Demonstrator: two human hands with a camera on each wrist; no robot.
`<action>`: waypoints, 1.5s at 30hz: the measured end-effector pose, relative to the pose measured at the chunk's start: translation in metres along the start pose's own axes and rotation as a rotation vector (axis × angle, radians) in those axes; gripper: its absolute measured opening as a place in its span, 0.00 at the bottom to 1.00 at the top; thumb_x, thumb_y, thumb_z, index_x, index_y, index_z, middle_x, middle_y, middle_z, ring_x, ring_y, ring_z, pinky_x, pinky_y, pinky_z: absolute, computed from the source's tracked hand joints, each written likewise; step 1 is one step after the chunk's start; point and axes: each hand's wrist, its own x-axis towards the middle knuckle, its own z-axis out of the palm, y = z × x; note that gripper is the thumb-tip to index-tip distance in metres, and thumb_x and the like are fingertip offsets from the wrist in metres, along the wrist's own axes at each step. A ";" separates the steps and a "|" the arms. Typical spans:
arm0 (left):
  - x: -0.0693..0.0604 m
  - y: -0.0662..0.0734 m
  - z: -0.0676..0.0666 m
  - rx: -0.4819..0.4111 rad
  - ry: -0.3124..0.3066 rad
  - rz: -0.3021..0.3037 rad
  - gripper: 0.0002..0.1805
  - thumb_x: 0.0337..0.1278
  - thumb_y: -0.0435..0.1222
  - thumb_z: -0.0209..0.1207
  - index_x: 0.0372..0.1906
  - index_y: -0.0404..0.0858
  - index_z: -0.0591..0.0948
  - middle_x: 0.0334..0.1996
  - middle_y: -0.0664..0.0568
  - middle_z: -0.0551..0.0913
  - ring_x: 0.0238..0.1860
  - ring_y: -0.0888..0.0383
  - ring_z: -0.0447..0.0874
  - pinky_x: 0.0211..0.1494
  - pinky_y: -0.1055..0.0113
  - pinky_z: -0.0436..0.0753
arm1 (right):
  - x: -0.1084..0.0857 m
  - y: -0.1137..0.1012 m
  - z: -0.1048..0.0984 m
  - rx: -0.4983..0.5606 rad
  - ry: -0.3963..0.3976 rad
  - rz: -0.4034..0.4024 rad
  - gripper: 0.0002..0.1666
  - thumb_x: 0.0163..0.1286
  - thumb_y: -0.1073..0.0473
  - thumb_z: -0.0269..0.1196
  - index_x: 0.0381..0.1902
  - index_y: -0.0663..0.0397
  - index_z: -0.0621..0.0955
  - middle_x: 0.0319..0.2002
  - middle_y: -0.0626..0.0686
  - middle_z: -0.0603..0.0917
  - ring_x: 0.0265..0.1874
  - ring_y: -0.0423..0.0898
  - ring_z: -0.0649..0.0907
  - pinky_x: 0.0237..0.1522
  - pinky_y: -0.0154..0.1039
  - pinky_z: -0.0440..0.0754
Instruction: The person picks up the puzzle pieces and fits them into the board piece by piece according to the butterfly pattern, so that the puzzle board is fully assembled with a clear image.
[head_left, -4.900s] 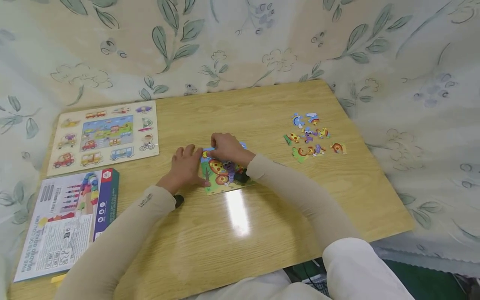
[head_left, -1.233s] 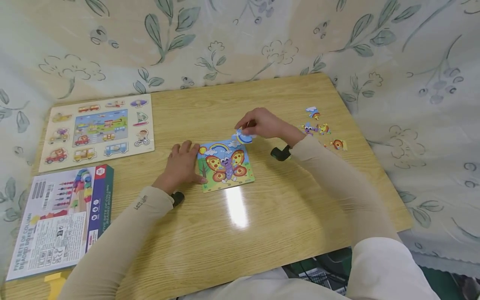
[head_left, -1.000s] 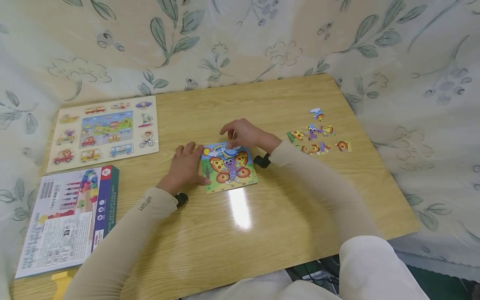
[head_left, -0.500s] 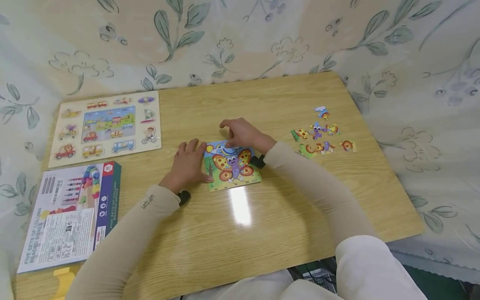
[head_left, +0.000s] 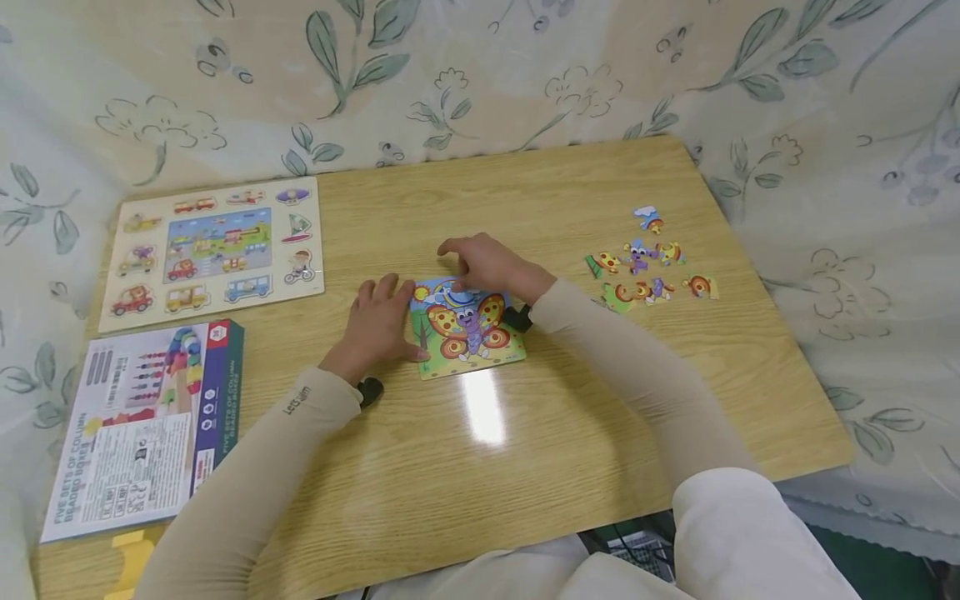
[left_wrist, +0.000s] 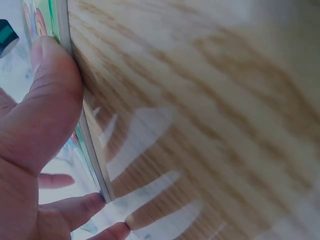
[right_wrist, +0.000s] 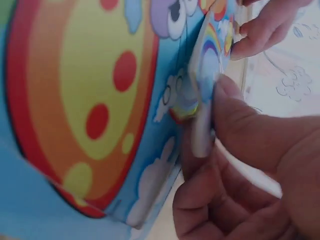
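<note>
Right hand [head_left: 487, 265]: clamped on the rainbow piece [right_wrist: 209, 70] in a thumb-and-finger pinch, centre of the head view.
Rainbow piece: thin, flat, pale-edged; held at an angle to the butterfly board [head_left: 471, 333], over its upper part; contact impossible to tell.
Butterfly board: square, thin, smooth, brightly printed; flat at the head view's centre.
Left hand [head_left: 375, 329]: fingers spread apart, thumb on the board's face near its lower-left corner.
Loose pieces [head_left: 638, 257]: small, irregular, curvy-edged; scattered right of centre.
Vehicle board [head_left: 217, 298]: rectangular, pale, upper left.
Box [head_left: 142, 429]: rectangular, printed, lower left.
Table [head_left: 390, 475]: wood-grained, glossy, streaked with white glare below centre.
Cloth [head_left: 495, 50]: leaf-patterned, across the top.
</note>
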 end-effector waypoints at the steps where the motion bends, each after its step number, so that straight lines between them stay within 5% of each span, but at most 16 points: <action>1: 0.000 0.000 0.000 -0.001 0.002 0.000 0.62 0.34 0.54 0.75 0.74 0.38 0.55 0.73 0.36 0.49 0.71 0.31 0.44 0.71 0.33 0.54 | -0.001 0.000 -0.001 0.022 -0.010 -0.018 0.32 0.66 0.57 0.64 0.67 0.51 0.69 0.36 0.53 0.84 0.33 0.46 0.80 0.40 0.38 0.79; 7: -0.002 0.001 -0.001 -0.001 0.016 0.009 0.62 0.33 0.54 0.76 0.74 0.38 0.56 0.73 0.36 0.51 0.71 0.31 0.45 0.70 0.33 0.55 | -0.010 0.004 -0.011 0.187 0.023 -0.106 0.22 0.71 0.67 0.51 0.61 0.51 0.77 0.39 0.55 0.83 0.32 0.47 0.77 0.36 0.37 0.74; 13: -0.001 0.001 -0.001 0.005 0.012 0.008 0.62 0.33 0.54 0.76 0.74 0.37 0.56 0.73 0.36 0.51 0.71 0.31 0.45 0.70 0.33 0.56 | -0.013 0.009 -0.015 0.236 0.037 -0.135 0.17 0.72 0.65 0.52 0.55 0.55 0.81 0.38 0.55 0.83 0.29 0.47 0.73 0.34 0.36 0.71; 20: -0.005 -0.001 -0.002 -0.015 0.011 0.012 0.62 0.33 0.54 0.76 0.74 0.37 0.55 0.73 0.36 0.50 0.71 0.31 0.45 0.71 0.34 0.55 | -0.009 0.007 -0.008 0.128 -0.082 -0.099 0.25 0.71 0.67 0.48 0.64 0.50 0.75 0.29 0.52 0.77 0.23 0.44 0.69 0.31 0.34 0.68; 24: -0.005 -0.003 -0.001 -0.028 0.008 0.001 0.62 0.34 0.54 0.76 0.75 0.38 0.55 0.74 0.37 0.49 0.72 0.32 0.44 0.72 0.35 0.54 | -0.006 -0.006 -0.005 -0.043 -0.202 -0.079 0.33 0.70 0.70 0.47 0.71 0.43 0.66 0.48 0.57 0.82 0.24 0.45 0.70 0.32 0.35 0.71; 27: -0.003 -0.004 0.000 -0.031 0.007 -0.001 0.62 0.34 0.55 0.75 0.75 0.39 0.54 0.74 0.38 0.49 0.72 0.32 0.43 0.72 0.36 0.53 | -0.006 -0.015 -0.003 -0.173 -0.267 -0.050 0.37 0.70 0.71 0.48 0.72 0.36 0.64 0.64 0.57 0.75 0.39 0.48 0.79 0.42 0.36 0.77; 29: -0.003 -0.004 0.000 -0.036 0.009 0.000 0.63 0.34 0.55 0.75 0.75 0.39 0.54 0.75 0.39 0.48 0.72 0.33 0.43 0.73 0.36 0.53 | -0.010 -0.018 -0.002 -0.223 -0.301 -0.032 0.40 0.69 0.73 0.49 0.72 0.32 0.62 0.65 0.56 0.74 0.51 0.49 0.78 0.47 0.38 0.79; 31: -0.002 -0.003 0.000 -0.036 0.009 0.001 0.63 0.34 0.55 0.75 0.75 0.40 0.54 0.75 0.39 0.48 0.73 0.34 0.42 0.73 0.36 0.52 | -0.014 -0.018 -0.003 -0.241 -0.330 -0.024 0.41 0.69 0.73 0.49 0.72 0.28 0.62 0.66 0.56 0.72 0.52 0.49 0.77 0.45 0.38 0.81; 37: -0.002 -0.003 -0.002 -0.045 0.006 -0.007 0.63 0.34 0.54 0.75 0.75 0.40 0.54 0.75 0.39 0.47 0.73 0.34 0.41 0.73 0.36 0.52 | -0.022 -0.016 -0.003 -0.238 -0.388 -0.088 0.43 0.69 0.74 0.47 0.71 0.22 0.61 0.66 0.54 0.73 0.31 0.45 0.72 0.32 0.34 0.75; 45: -0.002 -0.004 0.002 -0.052 0.008 0.006 0.63 0.34 0.54 0.75 0.75 0.39 0.53 0.75 0.38 0.47 0.73 0.32 0.40 0.72 0.34 0.52 | -0.014 -0.007 -0.009 -0.290 -0.438 -0.198 0.43 0.69 0.75 0.48 0.69 0.22 0.64 0.63 0.52 0.75 0.51 0.45 0.76 0.55 0.40 0.77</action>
